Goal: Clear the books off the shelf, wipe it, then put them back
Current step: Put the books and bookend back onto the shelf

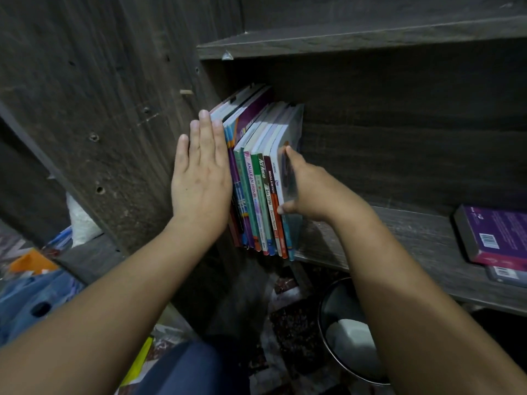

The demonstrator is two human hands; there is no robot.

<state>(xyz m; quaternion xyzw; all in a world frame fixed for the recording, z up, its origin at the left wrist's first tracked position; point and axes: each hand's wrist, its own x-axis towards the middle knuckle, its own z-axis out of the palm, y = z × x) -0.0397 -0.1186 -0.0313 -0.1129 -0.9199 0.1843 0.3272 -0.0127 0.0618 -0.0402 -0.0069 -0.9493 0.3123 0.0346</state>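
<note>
The books (256, 195) are standing in a tight row at the left end of the shelf (399, 238), spines outward. The left hand (199, 172) is pressing flat, fingers straight, against the left side of the row. The right hand (308, 189) is clasping the right side, thumb hooking the outermost spine and fingers lying along the cover. Judging from this, the row is being squeezed as one block. The thin, glossy middle books are risking a slide out of the squeeze towards the bin (350, 332) below the row if the pressure is uneven.
</note>
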